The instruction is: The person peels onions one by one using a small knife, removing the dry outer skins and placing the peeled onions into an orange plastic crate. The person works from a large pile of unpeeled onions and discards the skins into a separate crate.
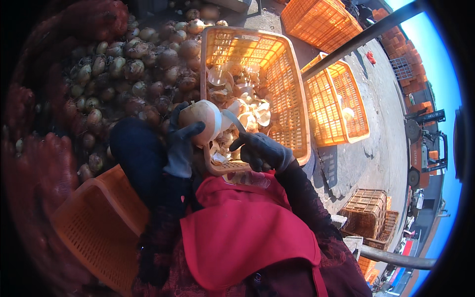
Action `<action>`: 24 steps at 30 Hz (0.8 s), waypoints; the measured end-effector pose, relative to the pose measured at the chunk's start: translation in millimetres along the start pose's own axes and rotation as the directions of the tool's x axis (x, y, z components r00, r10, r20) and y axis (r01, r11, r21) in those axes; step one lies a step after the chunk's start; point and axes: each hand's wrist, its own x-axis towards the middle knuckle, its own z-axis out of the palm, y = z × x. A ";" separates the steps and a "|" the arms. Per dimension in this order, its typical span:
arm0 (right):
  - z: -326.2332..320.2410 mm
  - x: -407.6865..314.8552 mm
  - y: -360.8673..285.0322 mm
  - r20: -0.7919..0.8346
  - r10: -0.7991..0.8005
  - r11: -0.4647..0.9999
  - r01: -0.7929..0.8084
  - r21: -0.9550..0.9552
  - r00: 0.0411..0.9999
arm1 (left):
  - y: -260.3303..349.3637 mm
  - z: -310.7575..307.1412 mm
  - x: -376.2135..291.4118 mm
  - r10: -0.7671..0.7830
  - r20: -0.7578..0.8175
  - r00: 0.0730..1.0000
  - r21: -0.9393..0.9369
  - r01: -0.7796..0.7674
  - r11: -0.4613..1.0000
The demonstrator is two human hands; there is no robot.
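Observation:
My left hand (182, 144), in a dark-palmed grey work glove, holds a large onion (198, 120) over the near left rim of an orange plastic crate (304, 122). The onion is partly peeled, with a pale band bare on its right side. My right hand (261, 150), gloved too, is closed around the handle of a knife (234, 120). The handle is mostly hidden by the fingers; the curved blade points up and left, close to the onion's bared side. Inside the crate lie many onion skins and peeled layers (246, 111), partly in bright sun.
A large heap of unpeeled onions (133, 70) spreads left, with red mesh sacks (55, 159) beside it. An orange crate (100, 222) stands at lower left. More crates (337, 104) are at the right, near a metal pole (360, 42). A forklift (425, 144) stands farther off.

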 end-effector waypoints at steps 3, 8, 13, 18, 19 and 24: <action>5.8 -27.4 -9.0 0.036 -0.150 0.988 0.151 -0.027 0.988 | -5.0 -15.9 -2.1 0.002 0.146 0.989 -0.151 0.020 0.988; 40.4 -43.2 -30.1 -0.422 -0.136 0.991 0.126 -0.051 0.896 | -4.5 8.7 -4.4 0.153 0.158 0.975 -0.175 -0.125 0.977; 62.2 -1.3 -33.9 -0.647 -0.407 0.901 0.401 -0.167 0.645 | -10.7 -28.4 16.1 0.187 0.550 0.814 0.441 -0.474 0.762; 53.4 2.6 -32.4 -0.613 -0.395 0.857 0.515 0.023 0.685 | 5.2 30.8 -5.2 -0.073 0.290 0.954 -0.414 0.194 0.889; 58.4 -2.7 -37.3 -0.600 -0.426 0.855 0.519 -0.021 0.677 | -5.0 16.0 0.5 -0.112 0.301 0.947 -0.442 0.242 0.864; 49.2 -25.9 -41.7 -0.522 -0.316 0.905 0.417 0.085 0.792 | -26.6 -6.3 11.7 -0.056 0.493 0.868 -0.387 0.276 0.880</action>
